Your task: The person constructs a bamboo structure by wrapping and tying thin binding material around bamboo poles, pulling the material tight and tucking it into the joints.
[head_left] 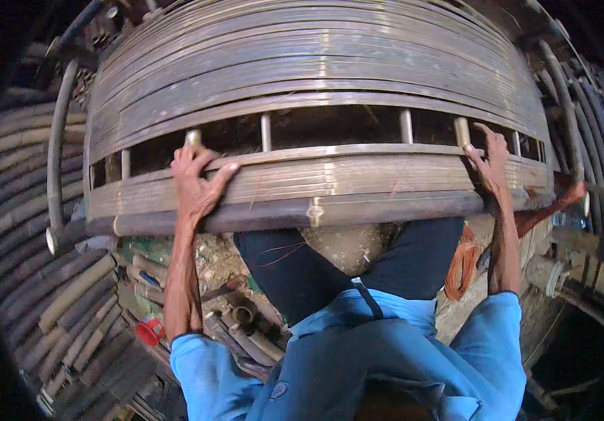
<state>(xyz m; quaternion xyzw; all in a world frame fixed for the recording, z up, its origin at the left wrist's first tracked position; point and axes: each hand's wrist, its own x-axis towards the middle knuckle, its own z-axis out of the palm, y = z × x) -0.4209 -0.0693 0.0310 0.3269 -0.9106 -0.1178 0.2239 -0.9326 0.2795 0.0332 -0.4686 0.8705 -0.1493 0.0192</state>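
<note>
A bench-like frame of narrow bamboo slats spans the view. Close to me lies a band of pale bamboo slats, behind a thick dark bamboo pole. A dark gap with several short crosspieces divides this band from the wider slatted part. My left hand grips the band's far edge, fingers curled over beside a crosspiece and thumb spread along the slats. On the right side, my right hand holds the same edge, its thumb close to another crosspiece. The undersides of both grips are hidden.
Cut bamboo poles are stacked at left, more at right. Upright poles flank the frame. An orange cord coil and a red plastic piece lie low. A reddish-brown limb-like shape shows beyond my right forearm.
</note>
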